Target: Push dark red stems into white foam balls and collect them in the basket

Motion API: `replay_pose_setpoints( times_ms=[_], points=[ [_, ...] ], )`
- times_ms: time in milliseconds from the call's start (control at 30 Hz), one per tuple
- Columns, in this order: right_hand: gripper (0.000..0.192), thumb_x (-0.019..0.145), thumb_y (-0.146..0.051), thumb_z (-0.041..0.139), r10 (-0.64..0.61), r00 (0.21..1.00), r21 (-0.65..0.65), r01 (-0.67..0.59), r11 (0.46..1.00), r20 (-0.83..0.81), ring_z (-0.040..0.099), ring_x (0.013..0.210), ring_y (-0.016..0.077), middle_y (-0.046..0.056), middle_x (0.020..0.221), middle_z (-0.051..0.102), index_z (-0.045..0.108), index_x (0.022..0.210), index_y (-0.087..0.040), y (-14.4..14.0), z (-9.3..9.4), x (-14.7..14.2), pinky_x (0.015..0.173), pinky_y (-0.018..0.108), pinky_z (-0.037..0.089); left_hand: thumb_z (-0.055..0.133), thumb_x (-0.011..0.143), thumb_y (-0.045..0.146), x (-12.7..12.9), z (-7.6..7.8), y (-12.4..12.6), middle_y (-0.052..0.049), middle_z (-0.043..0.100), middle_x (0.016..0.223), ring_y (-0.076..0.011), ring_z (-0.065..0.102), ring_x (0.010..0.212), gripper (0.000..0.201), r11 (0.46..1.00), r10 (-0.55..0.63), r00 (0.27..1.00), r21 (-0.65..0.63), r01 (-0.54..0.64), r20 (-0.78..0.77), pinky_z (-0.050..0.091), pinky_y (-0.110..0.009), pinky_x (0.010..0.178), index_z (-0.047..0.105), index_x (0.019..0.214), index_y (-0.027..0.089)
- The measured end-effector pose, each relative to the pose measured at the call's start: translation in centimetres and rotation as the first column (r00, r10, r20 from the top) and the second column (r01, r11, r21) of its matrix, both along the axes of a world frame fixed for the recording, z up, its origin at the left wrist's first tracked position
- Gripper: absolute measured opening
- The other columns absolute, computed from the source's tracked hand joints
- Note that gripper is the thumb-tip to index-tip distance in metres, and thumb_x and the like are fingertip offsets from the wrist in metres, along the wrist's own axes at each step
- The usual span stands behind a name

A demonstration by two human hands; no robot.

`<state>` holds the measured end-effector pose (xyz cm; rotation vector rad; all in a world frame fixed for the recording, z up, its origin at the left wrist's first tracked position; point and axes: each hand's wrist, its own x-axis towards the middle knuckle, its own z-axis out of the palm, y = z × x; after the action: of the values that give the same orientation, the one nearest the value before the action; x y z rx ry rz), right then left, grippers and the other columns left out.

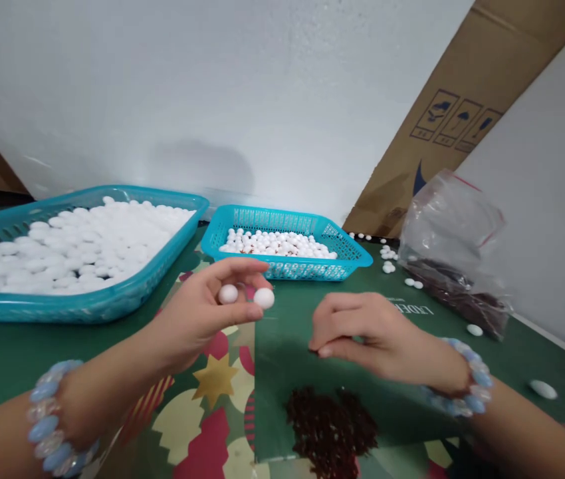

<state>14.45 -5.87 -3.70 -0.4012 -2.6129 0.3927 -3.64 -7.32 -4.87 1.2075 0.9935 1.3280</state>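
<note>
White balls (264, 298) within left grip (195, 322)

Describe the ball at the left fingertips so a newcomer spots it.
On the green table, find the smaller blue basket. The left hand shows just in front of it. The white ball sits at that hand's fingertips, whereas its twin lies deeper, towards the palm.
</note>
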Motion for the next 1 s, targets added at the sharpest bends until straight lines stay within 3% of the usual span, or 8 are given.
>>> replay_pose_setpoints(
  times_ms=[167,500,767,1000],
  points=[
    [0.012,0.070,-0.013,0.045,0.008,0.970,0.069,0.010,0.998,-0.244,0.049,0.054,0.0069,0.000,0.055,0.053,0.051,0.060,-0.015,-0.7,2.1,-1.6,0.048,0.016,0.041,0.062,0.042,0.011,0.2,0.1,-0.5,0.003,0.044,0.051,-0.0040,0.036,0.044,0.017,0.999,-0.036,0.998,0.017,0.037,-0.056,0.031,-0.011,0.038,0.060,0.055,0.022],
    [0.008,0.065,-0.012,0.048,-0.090,0.946,-0.148,0.045,0.988,-0.312,0.044,0.047,0.0050,-0.001,0.054,0.050,0.049,0.057,-0.013,-0.5,1.7,-2.5,0.042,0.017,0.038,0.060,0.045,0.016,0.4,0.3,-1.3,0.004,0.029,0.044,-0.0044,0.027,0.040,0.011,0.999,-0.053,0.998,0.012,0.053,-0.041,0.023,-0.014,0.036,0.059,0.055,0.021],
    [0.007,0.064,-0.012,0.049,-0.073,0.937,-0.181,0.011,0.983,-0.341,0.042,0.046,0.0047,0.000,0.054,0.049,0.051,0.058,-0.011,-0.6,1.5,-2.5,0.041,0.016,0.037,0.060,0.048,0.019,0.4,0.0,-1.5,0.004,0.032,0.047,-0.0054,0.029,0.043,0.009,0.997,-0.065,0.997,0.042,0.067,-0.048,0.027,-0.015,0.039,0.058,0.056,0.022],
    [0.007,0.065,-0.013,0.050,-0.097,0.942,-0.197,0.034,0.980,-0.320,0.043,0.046,0.0044,-0.001,0.055,0.050,0.052,0.058,-0.011,-1.0,1.3,-2.5,0.041,0.015,0.037,0.057,0.052,0.010,0.6,0.3,-1.7,0.003,0.043,0.048,-0.0031,0.036,0.043,0.012,0.985,-0.154,0.988,0.084,0.152,0.016,0.029,-0.011,0.039,0.058,0.052,0.022]
  ],
)
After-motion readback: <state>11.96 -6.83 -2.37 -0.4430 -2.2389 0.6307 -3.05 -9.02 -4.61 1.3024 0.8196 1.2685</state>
